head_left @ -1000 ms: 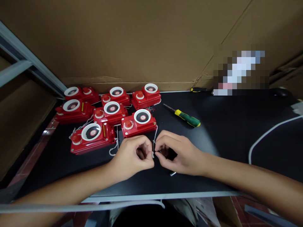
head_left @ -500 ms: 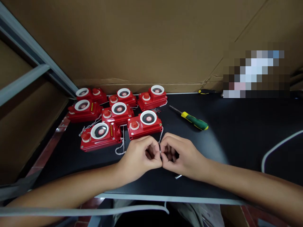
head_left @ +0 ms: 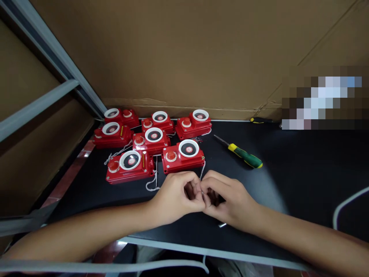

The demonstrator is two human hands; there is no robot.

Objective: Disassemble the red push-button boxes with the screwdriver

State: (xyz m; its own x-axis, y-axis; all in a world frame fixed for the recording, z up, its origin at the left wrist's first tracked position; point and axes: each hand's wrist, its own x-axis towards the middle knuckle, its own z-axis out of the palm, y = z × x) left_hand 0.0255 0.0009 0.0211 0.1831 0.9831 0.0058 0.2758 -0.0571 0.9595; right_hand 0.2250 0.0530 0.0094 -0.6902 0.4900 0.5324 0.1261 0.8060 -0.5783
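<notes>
Fingertip to fingertip, my left hand (head_left: 182, 194) and my right hand (head_left: 229, 198) meet over the front of the black table. Both are closed in a pinch on the thin grey-white cord (head_left: 203, 169); its end is hidden by my fingers. This cord runs up to the right side of the nearest red alarm unit (head_left: 170, 166), which has a white-rimmed round horn and a small red lamp. Left of it, another red alarm unit (head_left: 127, 177) has its own looped cord (head_left: 150, 186). A small silvery metal piece (head_left: 222, 225) lies below my right hand.
Several more red alarm units (head_left: 193, 130) stand behind. A green-and-yellow screwdriver (head_left: 245, 156) lies right of them, another dark-handled tool (head_left: 261, 120) by the cardboard wall (head_left: 184, 57). A grey cable (head_left: 340, 209) curves at right; a metal frame (head_left: 54, 50) rises at left.
The camera view has turned a little, so the scene sits further right and slightly lower. My hands stay pinched together, with the right fingertips now overlapping the left ones slightly more.
</notes>
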